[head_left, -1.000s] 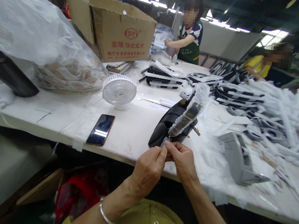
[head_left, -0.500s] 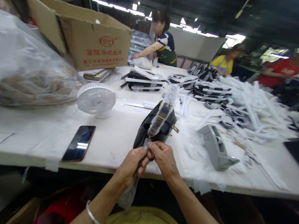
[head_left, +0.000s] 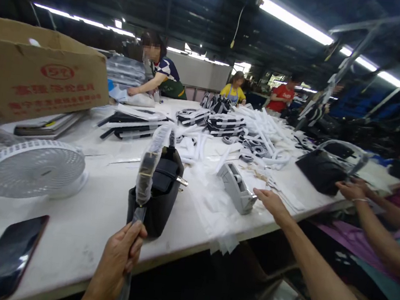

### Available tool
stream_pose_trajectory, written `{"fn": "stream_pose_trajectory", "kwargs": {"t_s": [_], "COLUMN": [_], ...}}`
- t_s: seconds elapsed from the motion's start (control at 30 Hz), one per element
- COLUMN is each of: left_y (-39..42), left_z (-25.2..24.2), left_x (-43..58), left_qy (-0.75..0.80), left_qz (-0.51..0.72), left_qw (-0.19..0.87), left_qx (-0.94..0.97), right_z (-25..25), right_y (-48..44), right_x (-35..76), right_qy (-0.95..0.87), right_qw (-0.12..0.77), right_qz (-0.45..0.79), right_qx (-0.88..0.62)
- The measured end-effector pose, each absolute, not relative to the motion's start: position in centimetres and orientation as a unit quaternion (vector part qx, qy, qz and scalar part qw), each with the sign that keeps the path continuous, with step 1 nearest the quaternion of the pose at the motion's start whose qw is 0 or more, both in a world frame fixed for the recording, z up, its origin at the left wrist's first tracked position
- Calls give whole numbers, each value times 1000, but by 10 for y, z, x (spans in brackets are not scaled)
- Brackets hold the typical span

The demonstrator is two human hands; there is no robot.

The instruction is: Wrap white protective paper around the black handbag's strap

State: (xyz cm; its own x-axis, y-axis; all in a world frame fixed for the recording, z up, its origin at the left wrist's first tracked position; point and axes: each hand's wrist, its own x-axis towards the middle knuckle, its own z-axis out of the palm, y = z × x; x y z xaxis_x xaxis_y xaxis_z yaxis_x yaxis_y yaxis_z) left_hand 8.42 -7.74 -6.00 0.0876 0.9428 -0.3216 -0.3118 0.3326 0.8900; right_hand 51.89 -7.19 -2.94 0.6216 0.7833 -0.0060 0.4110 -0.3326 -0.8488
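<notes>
A black handbag (head_left: 164, 204) with gold-coloured hardware stands near the table's front edge. Its strap (head_left: 145, 177) rises in front of it, with clear plastic wrapped around the upper part and the buckle. My left hand (head_left: 124, 248) is closed around the lower strap, and a plastic-covered end hangs below the fist. To the right, a grey tape dispenser (head_left: 237, 188) sits on the table. My right hand (head_left: 271, 205) reaches to its cutting end, thumb and fingertips pinched together there. What lies between those fingertips is too small to make out.
A white fan (head_left: 37, 169) and a phone (head_left: 8, 255) lie left, before a cardboard box (head_left: 44, 77). Bundles of wrapped straps (head_left: 137, 123) and white strips (head_left: 261, 128) fill the back. At right, a co-worker's hands (head_left: 353, 191) hold another black bag (head_left: 323, 170).
My right hand has left the strap and moved right to the tape dispenser. My left hand still grips the strap. The view has turned right, bringing the neighbouring co-worker's hands into sight.
</notes>
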Motion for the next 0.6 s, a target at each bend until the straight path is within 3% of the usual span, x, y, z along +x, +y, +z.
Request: {"fn": "stream_pose_trajectory", "kwargs": {"t_s": [0.2, 0.47, 0.6], "left_y": [-79, -79, -80], "left_z": [-59, -56, -56], "left_x": [85, 88, 89], "left_qy": [493, 495, 502], "left_qz": [488, 494, 492], "left_qw": [645, 637, 631], "left_qx": [319, 326, 327], "right_z": [-47, -42, -52], "right_y": [-60, -81, -102], "right_x": [535, 539, 532], "right_qy": [-375, -352, -336], "right_qw": [428, 501, 495], "right_qz": [334, 290, 282], "right_qx": [-751, -735, -750]}}
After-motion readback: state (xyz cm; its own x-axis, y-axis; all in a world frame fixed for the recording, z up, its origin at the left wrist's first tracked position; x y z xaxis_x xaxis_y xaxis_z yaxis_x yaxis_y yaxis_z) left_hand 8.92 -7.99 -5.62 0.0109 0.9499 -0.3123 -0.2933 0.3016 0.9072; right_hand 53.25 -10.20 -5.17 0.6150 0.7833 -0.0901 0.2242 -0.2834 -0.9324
